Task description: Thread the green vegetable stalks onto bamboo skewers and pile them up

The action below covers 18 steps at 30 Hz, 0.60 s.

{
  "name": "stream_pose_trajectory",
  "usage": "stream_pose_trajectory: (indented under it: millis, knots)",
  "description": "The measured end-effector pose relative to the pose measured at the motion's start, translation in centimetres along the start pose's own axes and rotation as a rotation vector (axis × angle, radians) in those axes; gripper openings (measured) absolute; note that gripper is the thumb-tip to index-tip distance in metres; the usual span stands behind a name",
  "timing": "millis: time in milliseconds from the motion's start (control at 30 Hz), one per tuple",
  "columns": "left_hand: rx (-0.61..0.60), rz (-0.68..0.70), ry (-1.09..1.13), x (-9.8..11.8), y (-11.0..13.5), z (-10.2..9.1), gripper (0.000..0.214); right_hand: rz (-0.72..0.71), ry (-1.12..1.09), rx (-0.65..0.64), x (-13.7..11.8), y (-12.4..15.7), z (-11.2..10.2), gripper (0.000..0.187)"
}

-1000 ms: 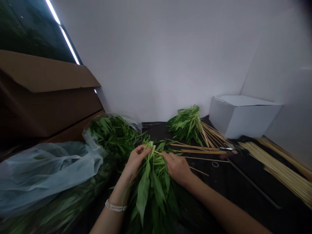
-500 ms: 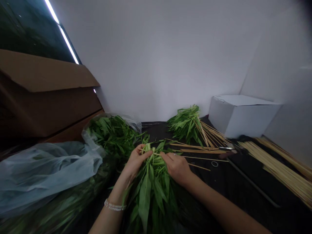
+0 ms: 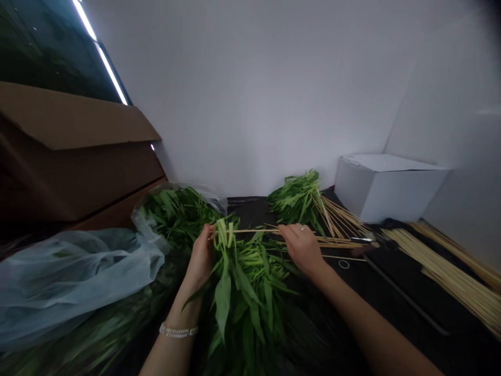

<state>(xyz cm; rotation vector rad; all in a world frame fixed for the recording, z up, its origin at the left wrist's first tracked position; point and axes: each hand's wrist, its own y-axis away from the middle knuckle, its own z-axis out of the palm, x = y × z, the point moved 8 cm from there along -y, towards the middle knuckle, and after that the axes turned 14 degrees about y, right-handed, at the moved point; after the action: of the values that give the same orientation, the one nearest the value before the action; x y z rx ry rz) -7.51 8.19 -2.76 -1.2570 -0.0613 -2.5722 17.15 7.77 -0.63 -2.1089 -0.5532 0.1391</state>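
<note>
My left hand shifted left, my right hand went right and up; now well apart, a longer bare stretch of stick showing between, pale stems carried left too

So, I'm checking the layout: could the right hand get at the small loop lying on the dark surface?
Probably yes: the small loop lies uncovered near the right hand, though that hand holds a stick and might need to release it first.
</note>
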Motion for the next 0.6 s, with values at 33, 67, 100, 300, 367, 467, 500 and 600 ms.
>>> stream_pose_trajectory:
  millis: [33, 67, 100, 300, 367, 467, 500, 600]
  knots:
    - [-0.031, -0.039, 0.018, -0.3, 0.1, 0.4, 0.051, 0.063, -0.056, 0.013, 1.0, 0.0, 0.0, 0.028]
    - [-0.061, -0.082, 0.015, -0.8, 0.2, 0.7, 0.057, 0.136, -0.115, 0.023, 2.0, 0.0, 0.1, 0.028]
    - [-0.079, -0.117, -0.007, -1.3, 0.2, 0.8, 0.061, 0.217, -0.173, 0.031, 3.0, 0.1, 0.3, 0.029]
    - [-0.18, -0.137, -0.289, -2.7, 0.0, 0.8, 0.07, 0.552, -0.338, -0.024, 7.0, 1.2, 2.1, 0.028]
    - [-0.215, -0.111, -0.388, -2.7, 0.0, 1.0, 0.067, 0.575, -0.335, -0.006, 7.7, 1.4, 2.6, 0.028]
    - [-0.241, -0.096, -0.473, -2.7, 0.2, 1.4, 0.065, 0.588, -0.312, 0.038, 9.2, 2.0, 3.5, 0.028]
    - [-0.249, -0.09, -0.481, -2.6, 0.3, 1.6, 0.064, 0.619, -0.323, 0.035, 10.0, 2.4, 4.2, 0.028]
    - [-0.254, -0.084, -0.469, -2.7, 0.4, 1.8, 0.063, 0.777, -0.464, 0.045, 13.1, 4.0, 6.4, 0.036]
